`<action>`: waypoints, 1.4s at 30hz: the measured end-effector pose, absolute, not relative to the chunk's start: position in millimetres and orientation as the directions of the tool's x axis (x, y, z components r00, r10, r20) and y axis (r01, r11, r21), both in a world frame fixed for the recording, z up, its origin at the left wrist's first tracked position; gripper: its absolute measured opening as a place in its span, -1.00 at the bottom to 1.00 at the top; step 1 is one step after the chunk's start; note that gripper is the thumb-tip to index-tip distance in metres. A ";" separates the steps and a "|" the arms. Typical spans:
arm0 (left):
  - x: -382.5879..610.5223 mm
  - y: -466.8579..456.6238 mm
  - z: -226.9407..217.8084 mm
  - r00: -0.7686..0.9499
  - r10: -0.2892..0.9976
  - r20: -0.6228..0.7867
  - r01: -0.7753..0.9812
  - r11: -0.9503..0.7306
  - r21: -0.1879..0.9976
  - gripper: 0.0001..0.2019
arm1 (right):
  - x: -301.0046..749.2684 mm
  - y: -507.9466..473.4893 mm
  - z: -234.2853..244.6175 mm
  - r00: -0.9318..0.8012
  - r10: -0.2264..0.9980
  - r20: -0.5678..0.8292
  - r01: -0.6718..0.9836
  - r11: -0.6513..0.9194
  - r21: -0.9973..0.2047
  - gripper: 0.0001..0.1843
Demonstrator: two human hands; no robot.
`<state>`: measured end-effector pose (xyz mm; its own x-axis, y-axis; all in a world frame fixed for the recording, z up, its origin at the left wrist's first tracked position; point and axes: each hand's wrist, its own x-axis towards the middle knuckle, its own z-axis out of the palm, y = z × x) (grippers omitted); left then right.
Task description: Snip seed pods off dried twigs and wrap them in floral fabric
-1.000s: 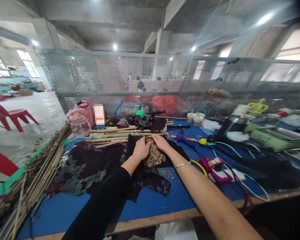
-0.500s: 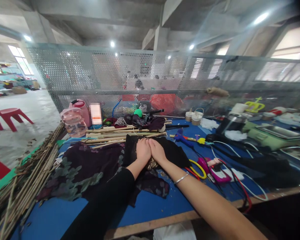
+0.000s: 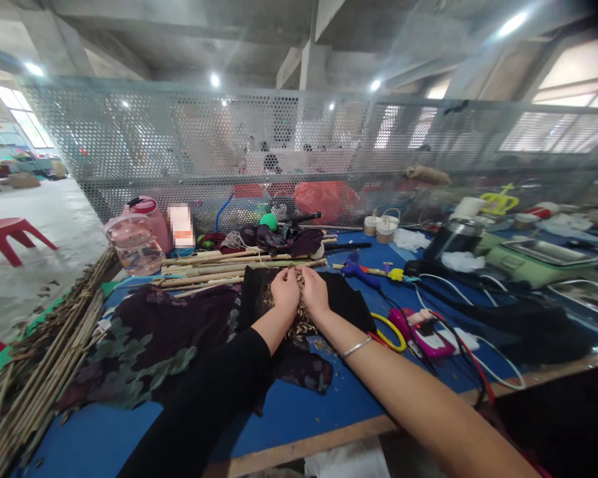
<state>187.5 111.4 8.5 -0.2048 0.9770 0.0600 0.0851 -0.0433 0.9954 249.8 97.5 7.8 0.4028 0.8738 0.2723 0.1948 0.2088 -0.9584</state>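
Note:
Small dried brown flakes [image 3: 301, 324], perhaps husks or plant bits, lie in a heap on a black cloth [image 3: 346, 299] at the middle of the table. My left hand [image 3: 285, 292] and my right hand [image 3: 315, 292] are on either side of the heap, fingers curled in and tips almost meeting. Some flakes show in the narrow gap between the two palms. The curled fingers hide how much each hand holds. To the left of my left hand spreads a dark patterned cloth [image 3: 169, 332], and more flakes lie scattered by my right wrist.
Behind my hands lie bamboo sticks [image 3: 209, 269]. Tied dry stalks [image 3: 54, 345] run along the left edge. On the right are a purple-blue glue gun [image 3: 361, 273], a magenta device [image 3: 431, 338] with cables, a dark thermos [image 3: 453, 236] and a green pan [image 3: 533, 259]. A perforated screen [image 3: 204, 139] stands behind.
My hands have parted slightly, with many more flakes showing between and below them than before. The whole view has shifted a little.

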 end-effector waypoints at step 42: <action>-43.8 43.5 3.3 -0.354 0.886 0.300 0.537 -0.070 0.841 -0.83 | 84.2 62.8 18.6 -0.195 0.922 0.335 0.396 0.386 -0.833 -0.83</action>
